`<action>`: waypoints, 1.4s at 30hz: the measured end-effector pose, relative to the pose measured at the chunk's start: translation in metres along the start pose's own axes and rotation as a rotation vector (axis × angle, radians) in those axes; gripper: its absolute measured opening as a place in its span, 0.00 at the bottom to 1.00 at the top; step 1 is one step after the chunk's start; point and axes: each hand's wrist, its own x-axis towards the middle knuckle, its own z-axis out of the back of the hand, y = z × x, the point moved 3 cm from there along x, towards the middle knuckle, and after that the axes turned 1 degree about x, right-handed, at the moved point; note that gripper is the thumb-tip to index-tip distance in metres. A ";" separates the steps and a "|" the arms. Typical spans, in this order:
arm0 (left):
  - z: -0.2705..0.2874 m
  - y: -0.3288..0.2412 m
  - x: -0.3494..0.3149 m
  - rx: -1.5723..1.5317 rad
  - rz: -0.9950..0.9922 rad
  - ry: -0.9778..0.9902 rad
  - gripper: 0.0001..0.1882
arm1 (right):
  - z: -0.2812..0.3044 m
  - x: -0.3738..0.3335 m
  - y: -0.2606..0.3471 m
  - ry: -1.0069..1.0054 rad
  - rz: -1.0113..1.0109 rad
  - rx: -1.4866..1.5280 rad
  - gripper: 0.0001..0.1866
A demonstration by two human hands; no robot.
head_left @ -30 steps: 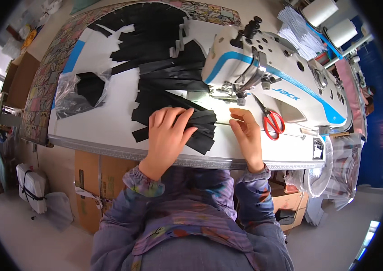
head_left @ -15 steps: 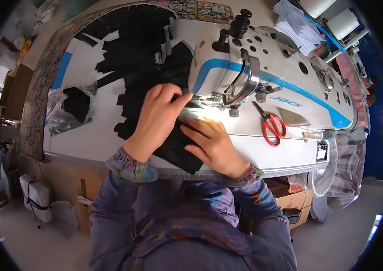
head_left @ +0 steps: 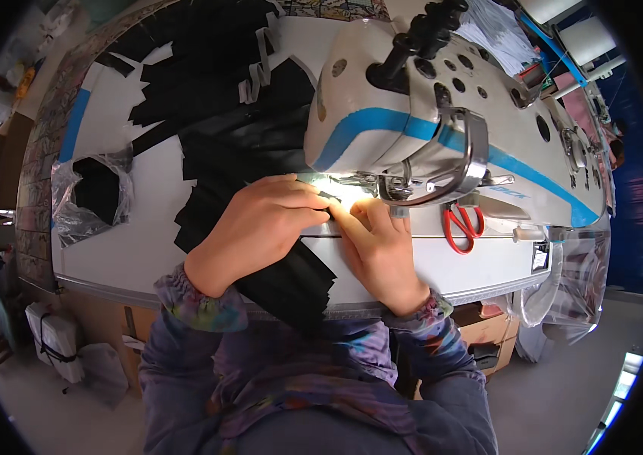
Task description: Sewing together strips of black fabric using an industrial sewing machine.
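Close to the lit needle area of the white and blue sewing machine (head_left: pixel 382 121), both my hands meet at the edge of a black fabric piece (head_left: pixel 291 284). My left hand (head_left: pixel 257 227) has its fingers closed on that edge, thumb and fingertips pressed together. My right hand (head_left: pixel 383 250) is curled with its index finger against the same spot, touching the left fingertips; a bit of the fabric seems pinched there, partly hidden by the fingers. The lower end of the piece hangs over the table's front edge. More black fabric pieces (head_left: pixel 215 114) lie layered behind and left of my left hand.
Red-handled scissors (head_left: pixel 463 227) lie right of my right hand, partly behind the machine head. A clear plastic bag (head_left: pixel 71 205) with something black sits at the table's left. Grey strips (head_left: pixel 259 72) rest on the fabric. Thread cones (head_left: pixel 590 38) stand at the back right.
My view has come closer to the machine. My right hand has gone from lying spread on the fabric to curled fingers beside the left fingertips. The fabric's lower end has slid over the table edge.
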 end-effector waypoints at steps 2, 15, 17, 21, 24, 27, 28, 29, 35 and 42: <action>0.001 0.000 -0.002 -0.026 0.011 0.002 0.16 | 0.001 0.006 0.005 0.021 -0.001 -0.034 0.24; -0.013 -0.009 -0.004 0.192 0.108 -0.042 0.18 | -0.019 -0.008 -0.014 0.062 -0.062 -0.062 0.23; -0.013 -0.011 -0.004 0.225 0.102 -0.060 0.16 | -0.017 -0.006 -0.013 0.067 -0.056 -0.056 0.23; -0.014 -0.012 -0.004 0.220 0.113 -0.074 0.16 | -0.013 -0.002 -0.011 0.073 -0.060 -0.013 0.24; -0.015 -0.011 -0.003 0.203 0.115 -0.076 0.16 | -0.012 -0.002 -0.011 0.082 -0.077 0.003 0.23; -0.015 -0.011 -0.002 0.185 0.114 -0.066 0.17 | -0.012 -0.003 -0.011 0.083 -0.067 0.010 0.23; -0.015 -0.011 -0.002 0.177 0.114 -0.059 0.17 | -0.012 -0.002 -0.012 0.083 -0.067 0.010 0.23; -0.014 -0.011 -0.002 0.177 0.114 -0.060 0.17 | -0.011 -0.002 -0.012 0.069 -0.057 0.022 0.23; -0.014 -0.010 -0.001 0.155 0.127 -0.047 0.18 | -0.011 -0.001 -0.012 0.063 -0.063 0.033 0.24; -0.013 -0.007 0.000 0.127 0.146 -0.040 0.21 | -0.010 0.000 -0.011 0.040 -0.057 0.017 0.24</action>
